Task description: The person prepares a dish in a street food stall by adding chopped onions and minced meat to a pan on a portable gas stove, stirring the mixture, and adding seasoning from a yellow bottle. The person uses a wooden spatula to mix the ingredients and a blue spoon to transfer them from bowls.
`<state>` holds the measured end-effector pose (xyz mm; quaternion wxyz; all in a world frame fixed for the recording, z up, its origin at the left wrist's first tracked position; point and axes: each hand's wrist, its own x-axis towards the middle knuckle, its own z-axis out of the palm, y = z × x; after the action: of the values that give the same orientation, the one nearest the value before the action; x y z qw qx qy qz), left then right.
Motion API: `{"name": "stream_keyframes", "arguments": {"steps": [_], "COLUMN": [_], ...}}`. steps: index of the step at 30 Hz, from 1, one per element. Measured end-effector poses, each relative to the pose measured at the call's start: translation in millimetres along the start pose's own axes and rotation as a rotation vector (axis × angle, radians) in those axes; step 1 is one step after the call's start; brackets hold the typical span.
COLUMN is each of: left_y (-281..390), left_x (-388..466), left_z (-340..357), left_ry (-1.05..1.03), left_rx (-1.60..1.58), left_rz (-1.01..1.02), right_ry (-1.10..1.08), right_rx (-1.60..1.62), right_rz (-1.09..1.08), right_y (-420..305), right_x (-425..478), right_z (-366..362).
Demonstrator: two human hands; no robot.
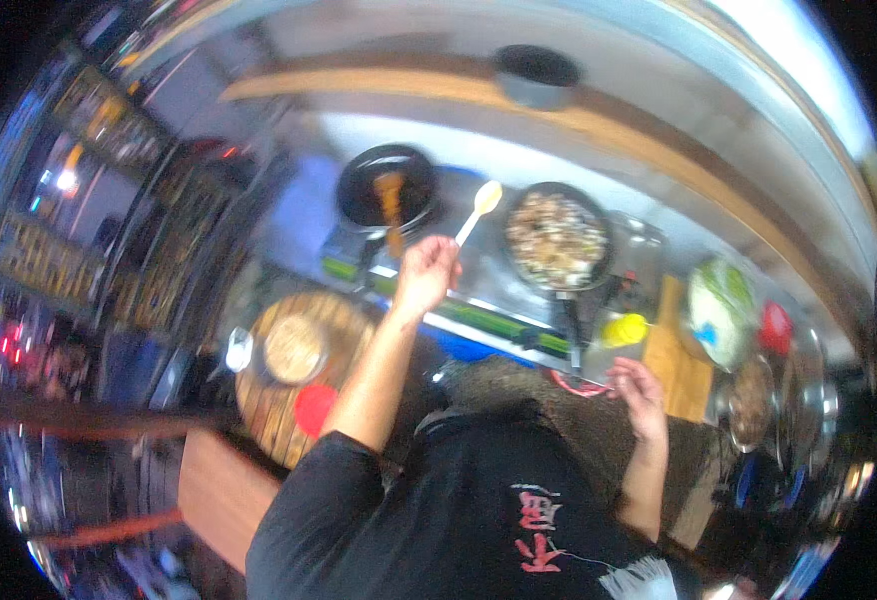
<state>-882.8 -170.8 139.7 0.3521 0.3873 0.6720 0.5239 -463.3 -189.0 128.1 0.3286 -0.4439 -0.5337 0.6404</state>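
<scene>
My left hand [428,276] is closed around the handle of a small pale spoon [488,198], whose bowl is raised over the stove top [476,259] between two pans. Left of the spoon, a dark pan [387,187] holds dark contents, with a wooden utensil [389,199] lying across it. On the right burner, a black frying pan [558,238] contains chopped, mixed pale and brown food. My right hand [637,386] is held near the counter's edge, below a yellow object [624,330], with its fingers partly curled; blur hides whether anything is between them.
A round wooden board [258,409] at left bears a bowl of grainy food [295,348] and a red round item [316,410]. At right are a wooden cutting board [682,375], a leafy vegetable [720,300] and bowls. A dark pot [536,79] stands on the wooden shelf [408,82].
</scene>
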Motion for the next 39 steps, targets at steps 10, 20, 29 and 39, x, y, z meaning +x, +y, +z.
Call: {"name": "stream_keyframes", "arguments": {"steps": [10, 20, 29, 39], "left_y": [-69, -68, 36, 103], "left_x": [-106, -99, -95, -149], "left_z": [-291, -236, -42, 222], "left_ry": [0.056, 0.193, -0.008, -0.383], "left_rx": [1.753, 1.435, 0.986, 0.972], "left_rz": [-0.195, 0.259, 0.521, 0.482], "right_ry": [-0.105, -0.221, -0.022, 0.638], "right_rx": [-0.122, -0.206, -0.105, -0.454], "right_rz": [0.052, 0.008, -0.071, -0.052], "right_y": [2, 7, 25, 39], "right_x": [24, 22, -19, -147], "right_z": [62, 70, -52, -368]}}
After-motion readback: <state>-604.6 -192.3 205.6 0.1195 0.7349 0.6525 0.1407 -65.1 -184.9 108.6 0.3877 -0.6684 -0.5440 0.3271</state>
